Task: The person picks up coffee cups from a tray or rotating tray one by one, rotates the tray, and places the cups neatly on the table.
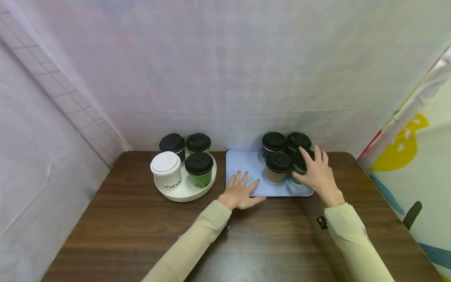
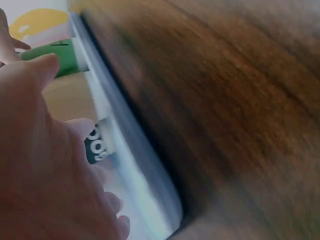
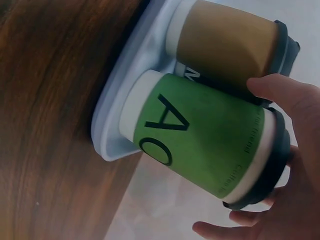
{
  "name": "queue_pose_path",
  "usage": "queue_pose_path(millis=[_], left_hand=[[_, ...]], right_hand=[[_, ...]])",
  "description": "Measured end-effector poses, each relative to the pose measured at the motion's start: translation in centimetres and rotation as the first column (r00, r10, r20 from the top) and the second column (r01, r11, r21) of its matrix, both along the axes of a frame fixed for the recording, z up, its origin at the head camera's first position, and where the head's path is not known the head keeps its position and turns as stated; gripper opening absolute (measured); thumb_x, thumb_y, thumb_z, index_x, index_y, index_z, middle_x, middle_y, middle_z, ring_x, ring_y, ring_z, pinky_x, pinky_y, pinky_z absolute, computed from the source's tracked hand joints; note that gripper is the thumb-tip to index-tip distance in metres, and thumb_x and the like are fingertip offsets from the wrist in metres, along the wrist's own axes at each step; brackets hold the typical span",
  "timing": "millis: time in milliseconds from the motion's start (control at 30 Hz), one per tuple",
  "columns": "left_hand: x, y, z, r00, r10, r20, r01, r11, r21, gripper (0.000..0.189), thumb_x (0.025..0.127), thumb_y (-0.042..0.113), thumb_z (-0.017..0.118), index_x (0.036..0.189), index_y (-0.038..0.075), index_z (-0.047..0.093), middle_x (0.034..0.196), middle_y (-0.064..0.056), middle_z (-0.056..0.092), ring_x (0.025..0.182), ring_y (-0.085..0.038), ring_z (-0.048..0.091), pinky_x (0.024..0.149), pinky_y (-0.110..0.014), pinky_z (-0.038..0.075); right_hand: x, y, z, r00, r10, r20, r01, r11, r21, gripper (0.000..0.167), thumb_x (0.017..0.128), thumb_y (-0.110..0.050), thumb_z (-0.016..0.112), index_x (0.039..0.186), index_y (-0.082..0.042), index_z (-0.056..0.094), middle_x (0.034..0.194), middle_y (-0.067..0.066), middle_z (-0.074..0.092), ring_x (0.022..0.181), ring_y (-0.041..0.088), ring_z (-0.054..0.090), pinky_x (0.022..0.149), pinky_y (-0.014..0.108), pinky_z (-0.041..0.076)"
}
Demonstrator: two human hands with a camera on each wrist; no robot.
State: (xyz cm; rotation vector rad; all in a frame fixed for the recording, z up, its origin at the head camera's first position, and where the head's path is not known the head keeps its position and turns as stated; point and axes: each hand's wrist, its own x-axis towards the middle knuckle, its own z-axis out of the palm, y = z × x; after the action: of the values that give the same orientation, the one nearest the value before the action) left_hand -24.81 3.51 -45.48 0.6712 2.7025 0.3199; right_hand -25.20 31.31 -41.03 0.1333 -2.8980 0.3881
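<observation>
In the head view my right hand [image 1: 318, 176] is spread around the black lid of a green paper cup [image 3: 205, 135]. This cup stands on the front right of a pale blue tray [image 1: 243, 156]. The right wrist view shows the thumb by the lid's edge and some fingertips held off beyond the lid. Right beside that cup is a brown paper cup [image 1: 275, 175] with a black lid. My left hand [image 1: 240, 194] lies with fingers spread over the tray's front left part, holding nothing. Two dark cups with black lids, one a dark cup [image 1: 273, 141], stand behind.
Left of the tray, a round white tray [image 1: 183, 199] carries several lidded cups, among them a white cup [image 1: 165, 170] and a green cup [image 1: 199, 170]. Both trays are on a brown wooden table [image 1: 267, 243]. A pale curtain [image 1: 225, 78] hangs behind the table.
</observation>
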Motion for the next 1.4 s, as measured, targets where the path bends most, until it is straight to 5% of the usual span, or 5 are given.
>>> queue_pose_path(millis=[400,600,900,1400], left_hand=[[-1.8,0.6,-3.0,0.998,0.056,0.01,-0.055,0.998,-0.036,0.079,0.097,0.079,0.032,0.165,0.042,0.016,0.177,-0.012,-0.002,0.164,-0.04,-0.006,0.132,-0.06,-0.005],[-1.6,0.5,-2.7,0.998,0.067,0.02,-0.067,0.998,0.0,0.072,0.1,0.075,0.028,0.164,0.044,0.019,0.177,-0.01,0.002,0.164,-0.039,-0.002,0.133,-0.058,-0.001],[-2.2,0.7,-3.1,0.997,0.071,0.033,-0.069,0.996,-0.064,0.074,0.098,0.079,0.025,0.164,0.047,0.013,0.177,-0.009,-0.004,0.164,-0.039,-0.005,0.132,-0.059,-0.002],[-2.1,0.5,-2.4,0.996,0.065,0.064,-0.061,0.996,-0.06,0.075,0.099,0.077,0.023,0.165,0.044,0.01,0.177,-0.008,-0.008,0.164,-0.039,-0.009,0.132,-0.059,-0.007]], right_hand=[[-0.7,-0.4,-0.9,0.999,-0.036,0.005,0.036,0.996,-0.087,0.081,0.089,-0.029,0.078,0.155,-0.01,0.035,0.158,0.038,0.025,0.135,0.068,0.034,0.074,0.077,0.051],[-0.6,-0.5,-1.4,0.997,-0.051,-0.063,0.044,0.993,-0.11,0.077,0.086,-0.023,0.08,0.152,-0.01,0.04,0.154,0.038,0.03,0.13,0.066,0.037,0.07,0.076,0.05],[0.1,-0.7,-0.6,0.994,-0.04,-0.106,0.027,0.993,-0.118,0.075,0.085,-0.023,0.08,0.15,-0.01,0.043,0.151,0.036,0.034,0.127,0.066,0.039,0.069,0.076,0.05],[3.6,2.1,0.6,0.976,-0.104,-0.192,0.082,0.989,-0.121,0.072,0.08,-0.02,0.079,0.144,-0.011,0.048,0.146,0.036,0.038,0.119,0.065,0.041,0.065,0.078,0.046]])
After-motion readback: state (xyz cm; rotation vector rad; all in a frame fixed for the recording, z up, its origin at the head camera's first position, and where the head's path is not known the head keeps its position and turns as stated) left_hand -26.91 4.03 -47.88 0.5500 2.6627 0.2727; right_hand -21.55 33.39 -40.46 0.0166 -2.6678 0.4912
